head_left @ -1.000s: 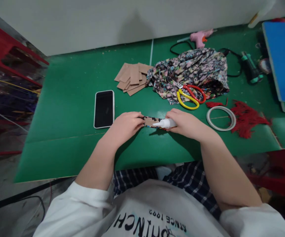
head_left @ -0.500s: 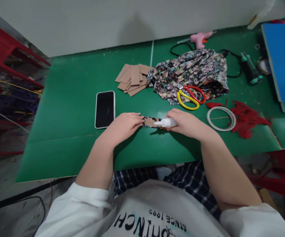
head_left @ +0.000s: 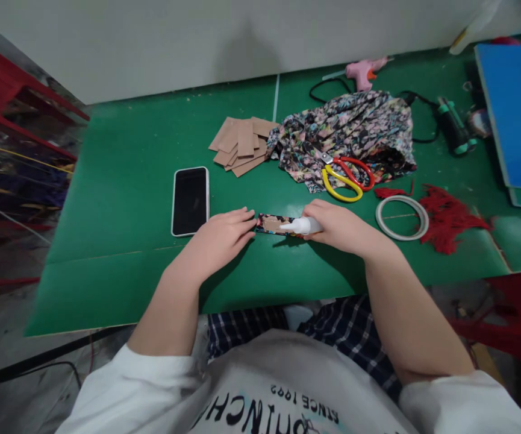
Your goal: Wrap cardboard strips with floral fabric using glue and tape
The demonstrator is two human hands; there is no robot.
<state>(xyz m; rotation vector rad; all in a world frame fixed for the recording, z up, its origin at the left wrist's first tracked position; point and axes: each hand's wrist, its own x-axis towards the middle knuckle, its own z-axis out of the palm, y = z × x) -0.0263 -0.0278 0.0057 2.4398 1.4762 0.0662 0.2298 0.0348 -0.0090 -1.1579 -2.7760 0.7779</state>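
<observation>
At the centre of the frame, a narrow cardboard strip (head_left: 273,223) edged with floral fabric lies flat on the green bench (head_left: 120,199). The left hand (head_left: 222,236) rests flat with fingers spread, its fingertips touching the strip's left end; its grip is loose and holds nothing. The right hand (head_left: 339,227) is closed around a small white glue bottle (head_left: 302,226), whose nozzle points left over the strip's bare cardboard middle. A black phone (head_left: 190,200) lies just left of the left hand. Above the strip, a stack of cardboard pieces (head_left: 241,145) sits beside a bundle of floral fabric (head_left: 350,129), with red-and-yellow scissors (head_left: 347,177) on its lower edge. A tape ring (head_left: 402,217) and red thread (head_left: 450,215) lie to the right.
</observation>
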